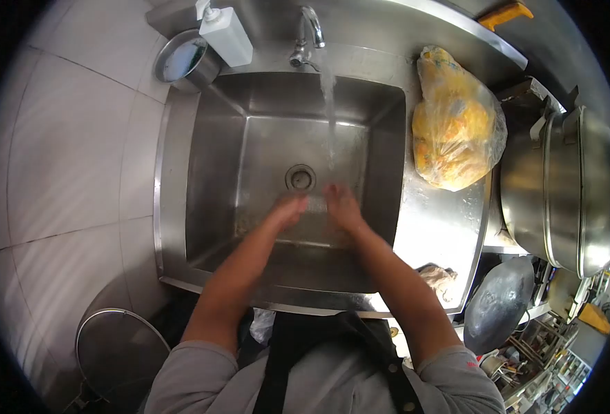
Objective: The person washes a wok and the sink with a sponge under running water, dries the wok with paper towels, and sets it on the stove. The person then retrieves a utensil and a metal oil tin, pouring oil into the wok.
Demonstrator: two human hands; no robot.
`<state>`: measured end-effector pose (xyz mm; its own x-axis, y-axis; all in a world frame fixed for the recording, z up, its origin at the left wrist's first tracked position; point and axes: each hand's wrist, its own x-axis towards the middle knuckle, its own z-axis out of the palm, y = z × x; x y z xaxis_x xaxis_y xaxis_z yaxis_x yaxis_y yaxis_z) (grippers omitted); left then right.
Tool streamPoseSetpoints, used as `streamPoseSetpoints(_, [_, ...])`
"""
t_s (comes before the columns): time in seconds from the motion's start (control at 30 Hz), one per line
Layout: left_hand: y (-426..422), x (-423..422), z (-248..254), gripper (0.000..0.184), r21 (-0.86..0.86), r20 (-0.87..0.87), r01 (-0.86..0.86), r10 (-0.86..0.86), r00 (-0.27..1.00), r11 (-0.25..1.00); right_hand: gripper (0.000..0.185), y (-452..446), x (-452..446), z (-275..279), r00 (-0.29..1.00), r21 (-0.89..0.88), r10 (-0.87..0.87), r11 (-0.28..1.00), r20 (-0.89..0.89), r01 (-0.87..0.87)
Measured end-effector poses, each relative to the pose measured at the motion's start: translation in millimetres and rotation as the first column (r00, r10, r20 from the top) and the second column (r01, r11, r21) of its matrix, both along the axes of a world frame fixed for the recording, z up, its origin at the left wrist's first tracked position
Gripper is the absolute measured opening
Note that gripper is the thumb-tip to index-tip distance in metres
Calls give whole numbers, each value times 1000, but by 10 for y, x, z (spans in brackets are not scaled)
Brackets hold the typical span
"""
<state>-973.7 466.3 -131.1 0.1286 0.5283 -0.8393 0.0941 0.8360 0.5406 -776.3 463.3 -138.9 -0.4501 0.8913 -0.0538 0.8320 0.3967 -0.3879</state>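
Left grip (291, 209) and right grip (344, 207) are held apart over the sink (270, 141), likely so drips get caught; nothing seen grasped, finger closure can't be told through blur; faucet (313, 24) is mounted behind, stream (329, 100) directed near right grip.

Two bare forearms reach forward, hands apart
Left hand (290, 210) angles inward, wrist bent; right hand (342, 205) points ahead, slightly inward; both blurred, finger detail unclear; elbows spread wider than the wrists.
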Motion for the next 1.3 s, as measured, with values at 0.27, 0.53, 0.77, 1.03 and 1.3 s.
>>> streamPoseSetpoints(0.27, [1563, 853, 1234, 33, 42, 748, -825, 529, 400, 564, 38, 1655, -463, 1335, -411, -692, -664, 714, -625, -101])
streamPoseSetpoints(0.53, [1637, 940, 1585, 31, 81, 830, -863, 446, 336, 499, 33, 1862, -375, 1551, -408, -586, -706, 709, -579, -393])
streamPoseSetpoints(0.77, [348, 223, 773, 28, 372, 305, -483, 387, 870, 792, 36, 5, -267, 1288, 108, -767, -809, 493, -577, -411])
streamPoseSetpoints(1.03, [275, -465, 115, 17, 20, -152, -101, 103, 983, 995, 28, -1310, 461, 496, 995, -606, 92, 790, -35, -95])
streamPoseSetpoints(1.3, [1189, -534, 291, 53, 441, -112, -457, 553, 826, 772, 28, -1154, 848, 1275, 958, -481, -223, 870, -179, 113])
